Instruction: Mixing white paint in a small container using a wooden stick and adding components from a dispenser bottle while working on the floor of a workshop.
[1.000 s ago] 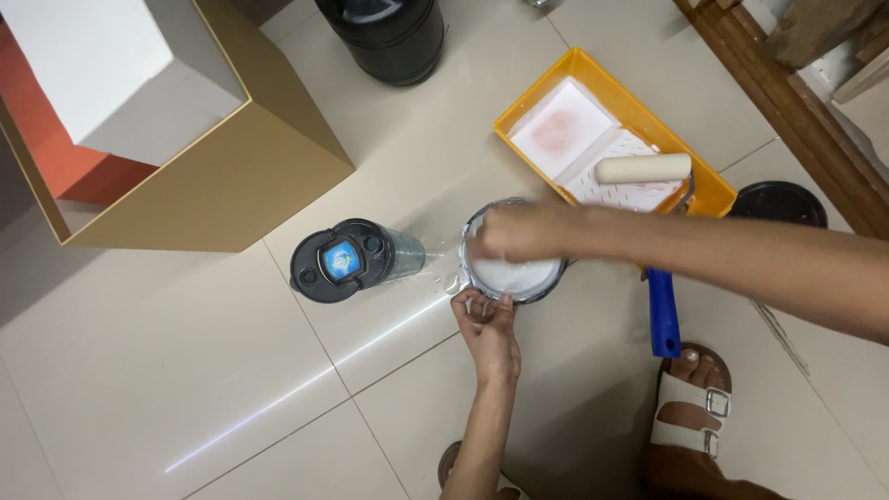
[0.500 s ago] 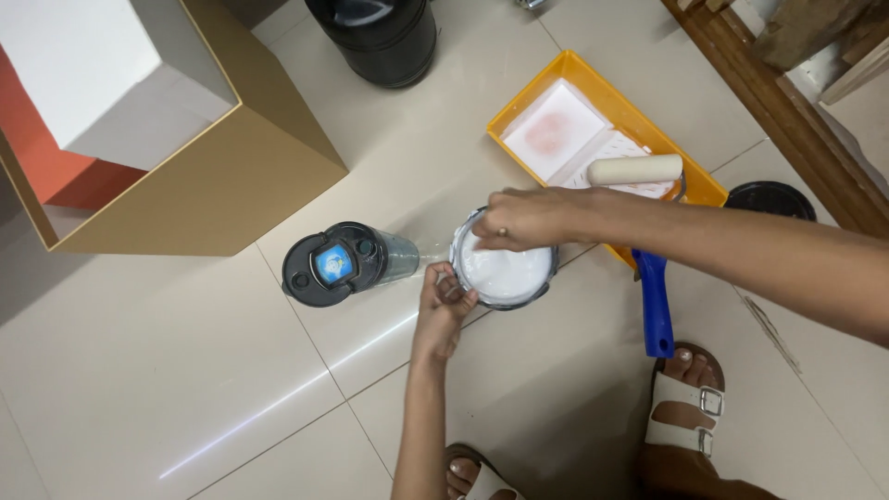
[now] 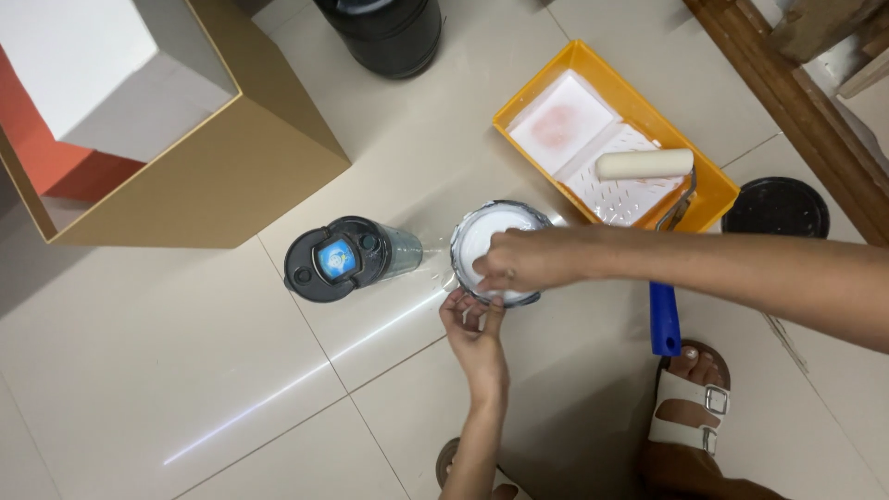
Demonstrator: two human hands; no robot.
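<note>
Seen from above, my right hand (image 3: 528,264) reaches in from the right and lies across the open top of a small round paint can (image 3: 495,250), fingers curled over its near rim, the grip closed on the can. My left hand (image 3: 477,329) comes up from below, its fingertips (image 3: 468,306) pinched against the can's lower edge, so both hands are holding the same can. It stands upright on the pale tiled floor (image 3: 185,370), its long axis vertical and its mouth pointing straight up at the camera, white paint showing inside. Just to its left, apart from it, a clear bottle with a black lid (image 3: 343,259) also stands upright. Behind the can to the right lies a yellow paint tray (image 3: 708,199), set diagonally, with a white roller (image 3: 644,164) lying across it; the roller's blue handle (image 3: 663,319) runs down toward my sandalled foot (image 3: 690,407). A black round lid (image 3: 776,207) lies flat to the right of the tray, a black bucket (image 3: 389,32) stands at the top edge, and a brown open box (image 3: 213,167) fills the upper left.
</note>
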